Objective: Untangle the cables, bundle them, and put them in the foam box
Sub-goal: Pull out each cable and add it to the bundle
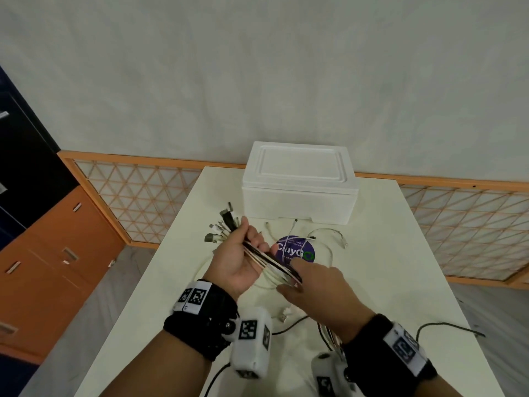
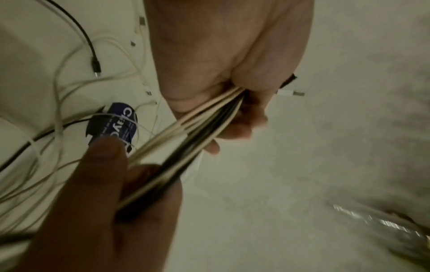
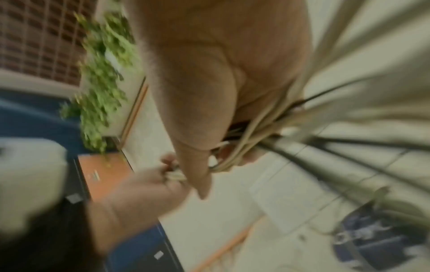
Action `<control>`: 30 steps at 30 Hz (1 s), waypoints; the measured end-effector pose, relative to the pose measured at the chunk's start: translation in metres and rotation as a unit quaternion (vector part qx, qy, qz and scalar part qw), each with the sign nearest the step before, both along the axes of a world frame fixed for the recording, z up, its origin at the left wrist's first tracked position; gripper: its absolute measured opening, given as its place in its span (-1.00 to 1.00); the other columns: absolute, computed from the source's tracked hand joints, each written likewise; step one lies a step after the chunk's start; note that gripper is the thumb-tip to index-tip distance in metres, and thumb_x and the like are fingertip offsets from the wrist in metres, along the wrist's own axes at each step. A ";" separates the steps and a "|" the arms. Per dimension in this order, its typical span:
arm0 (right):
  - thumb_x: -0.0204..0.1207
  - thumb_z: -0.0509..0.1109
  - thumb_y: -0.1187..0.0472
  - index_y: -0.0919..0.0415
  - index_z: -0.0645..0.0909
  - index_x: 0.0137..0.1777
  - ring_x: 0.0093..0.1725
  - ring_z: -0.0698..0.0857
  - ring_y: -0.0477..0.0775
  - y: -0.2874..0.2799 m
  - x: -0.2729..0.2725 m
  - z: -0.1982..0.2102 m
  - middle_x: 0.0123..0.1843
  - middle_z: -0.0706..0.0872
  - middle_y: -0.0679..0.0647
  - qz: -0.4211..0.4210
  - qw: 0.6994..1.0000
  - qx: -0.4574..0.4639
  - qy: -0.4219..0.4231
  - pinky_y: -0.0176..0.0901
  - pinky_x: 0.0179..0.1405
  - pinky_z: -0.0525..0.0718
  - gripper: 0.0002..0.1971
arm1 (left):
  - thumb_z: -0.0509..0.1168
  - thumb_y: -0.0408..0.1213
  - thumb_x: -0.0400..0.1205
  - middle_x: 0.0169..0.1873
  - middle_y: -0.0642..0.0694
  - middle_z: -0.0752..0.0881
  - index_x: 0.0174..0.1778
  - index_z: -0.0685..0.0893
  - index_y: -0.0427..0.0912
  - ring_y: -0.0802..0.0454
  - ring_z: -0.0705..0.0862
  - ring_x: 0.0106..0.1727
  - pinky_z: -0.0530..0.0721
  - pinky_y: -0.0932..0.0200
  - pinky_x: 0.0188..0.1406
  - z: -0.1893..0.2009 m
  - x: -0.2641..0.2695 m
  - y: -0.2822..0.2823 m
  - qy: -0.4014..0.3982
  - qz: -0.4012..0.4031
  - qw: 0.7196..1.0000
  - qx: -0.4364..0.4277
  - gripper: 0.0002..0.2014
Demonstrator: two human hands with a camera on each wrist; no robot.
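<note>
Above the table's [image 1: 372, 253] centre, the left hand [image 1: 237, 262] clenches a cable bundle [image 1: 266, 257] just below its plugs; the right hand [image 1: 315, 287] pinches the strands at 4 o'clock. Light, limp, slippery: grip near the plugs. The closed foam box [image 1: 299, 196] sits at 12 o'clock.

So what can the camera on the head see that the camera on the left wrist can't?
Only the head view shows the white foam box with its lid on, at the back of the table, and the plug ends fanning out past the left hand. Only the left wrist view shows, close up, the fingers curled round the cable bundle. Both show the right hand gripping the same bundle, the loose cables and the blue round sticker.
</note>
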State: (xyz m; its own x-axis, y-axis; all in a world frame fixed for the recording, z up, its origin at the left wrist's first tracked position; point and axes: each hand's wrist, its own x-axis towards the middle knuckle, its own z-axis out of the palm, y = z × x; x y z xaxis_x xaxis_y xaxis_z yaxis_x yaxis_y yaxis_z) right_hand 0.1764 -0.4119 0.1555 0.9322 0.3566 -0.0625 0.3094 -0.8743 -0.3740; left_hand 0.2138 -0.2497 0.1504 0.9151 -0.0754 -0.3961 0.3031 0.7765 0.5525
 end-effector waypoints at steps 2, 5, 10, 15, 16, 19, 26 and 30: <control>0.46 0.23 -0.31 -0.04 0.39 -0.04 0.02 0.67 0.08 -0.007 0.010 -0.020 -0.10 0.64 -0.09 0.000 0.999 -0.034 0.005 -0.02 -0.01 0.47 -0.64 | 0.11 -0.02 0.72 -0.71 0.01 0.33 -0.63 0.38 -0.11 0.07 0.35 -0.65 0.54 0.05 -0.25 0.004 -0.003 -0.001 -0.042 -0.004 0.999 0.000 -0.45; 0.38 0.27 -0.36 -0.07 0.46 -0.03 0.10 0.67 0.06 -0.016 0.022 -0.033 -0.07 0.66 -0.11 -0.010 0.991 -0.124 0.046 0.05 0.10 0.40 -0.60 | 0.13 0.04 0.70 -0.73 0.02 0.25 -0.67 0.30 -0.09 0.08 0.27 -0.67 0.52 0.08 -0.36 0.002 -0.004 0.001 -0.065 0.000 0.998 0.005 -0.41; 0.13 0.50 -0.38 -0.06 0.45 0.24 0.26 0.59 0.04 -0.026 0.032 -0.021 0.23 0.62 -0.09 0.030 0.985 -0.135 0.107 0.08 0.26 0.46 -0.28 | 0.18 0.04 0.65 -0.74 0.02 0.21 -0.68 0.27 -0.08 0.08 0.22 -0.68 0.52 0.11 -0.42 -0.001 -0.009 0.001 -0.072 -0.013 0.996 0.047 -0.43; 0.53 0.37 -0.06 -0.07 0.31 0.53 0.39 0.51 -0.21 0.003 0.031 0.035 0.44 0.48 -0.11 0.067 0.934 0.351 -0.023 -0.20 0.38 0.51 -0.42 | 0.22 -0.08 0.66 -0.67 0.00 0.21 -0.63 0.32 -0.07 0.08 0.20 -0.65 0.41 0.14 -0.43 0.003 -0.017 -0.009 -0.059 -0.050 0.982 0.171 -0.50; 0.60 0.26 -0.05 -0.02 0.27 0.57 0.45 0.45 -0.21 0.012 0.031 0.044 0.51 0.43 -0.08 0.093 0.930 0.348 -0.069 -0.26 0.44 0.42 -0.45 | 0.20 -0.15 0.69 -0.64 -0.02 0.22 -0.59 0.37 -0.08 0.09 0.21 -0.64 0.41 0.18 -0.48 0.005 -0.020 -0.015 -0.065 -0.054 0.977 0.194 -0.53; 0.71 0.12 0.07 0.11 0.27 0.60 0.57 0.31 -0.10 0.036 0.034 0.055 0.60 0.37 0.03 0.142 0.961 0.216 -0.095 -0.43 0.45 0.14 -0.53 | 0.12 -0.42 0.70 -0.59 -0.07 0.34 -0.48 0.52 -0.12 0.10 0.32 -0.57 0.36 0.29 -0.61 0.007 -0.027 -0.024 -0.114 -0.070 0.954 0.270 -0.61; 0.65 0.12 0.00 0.09 0.30 0.59 0.38 0.57 0.09 0.051 0.029 0.042 0.41 0.61 0.10 0.197 0.960 0.166 -0.112 -0.10 0.36 0.50 -0.49 | -0.05 -0.36 0.80 -0.04 0.00 0.63 0.21 0.52 -0.07 0.09 0.64 -0.01 0.64 0.11 0.05 0.006 -0.035 -0.015 -0.132 -0.108 0.919 0.356 -0.74; 0.53 0.31 -0.15 -0.01 -0.08 0.67 0.58 0.28 -0.11 0.047 0.035 0.040 0.67 0.17 -0.04 0.151 0.932 0.329 -0.016 -0.23 0.54 0.29 -0.17 | 0.24 -0.06 0.64 -0.17 -0.30 0.60 -0.03 0.69 -0.13 -0.20 0.56 -0.12 0.53 -0.12 -0.07 0.007 -0.028 -0.011 -0.170 -0.126 0.924 0.318 -0.78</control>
